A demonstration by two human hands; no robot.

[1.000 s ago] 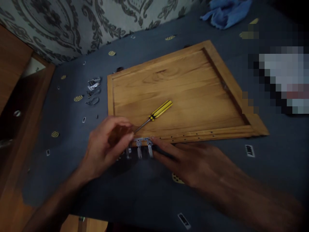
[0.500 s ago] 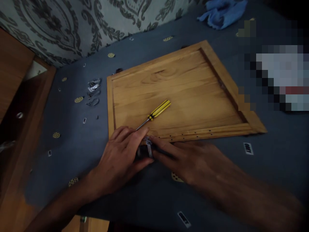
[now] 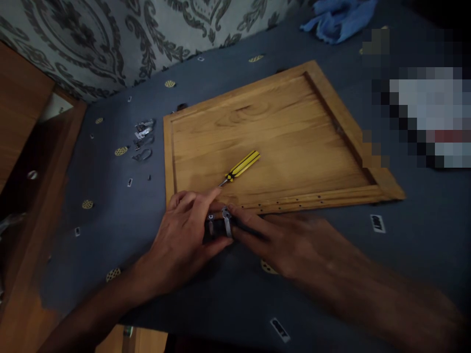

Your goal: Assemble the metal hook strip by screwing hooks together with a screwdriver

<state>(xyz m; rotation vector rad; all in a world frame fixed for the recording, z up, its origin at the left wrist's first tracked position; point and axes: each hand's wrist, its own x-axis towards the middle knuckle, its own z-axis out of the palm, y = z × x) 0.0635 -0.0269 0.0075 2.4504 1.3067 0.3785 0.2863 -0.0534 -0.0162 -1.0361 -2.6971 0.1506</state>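
Observation:
My left hand (image 3: 180, 225) lies over the near left corner of a framed wooden panel (image 3: 279, 132). Its fingers rest on the frame, while the thumb curls under a dark part with metal clips (image 3: 227, 223) at the panel's near edge. From the other side my right hand (image 3: 294, 242) pinches this same part between thumb and fingers; a black length of it shows along the fingers. A screw head sits by the left clip. On the panel lies a yellow and black screwdriver (image 3: 243, 166), its shaft tip hidden behind my left fingers.
Several loose metal clips (image 3: 143, 132) lie left of the panel, with a small dark piece (image 3: 149, 177) near them. A blue cloth (image 3: 338, 19) is at the back right. Patterned grey cloth (image 3: 91, 245) covers the surface. Wooden furniture (image 3: 22, 83) borders the left side.
My left fingers have shifted slightly, uncovering the left clip and its screw head and covering more of the screwdriver shaft. My right hand stays nearly in place.

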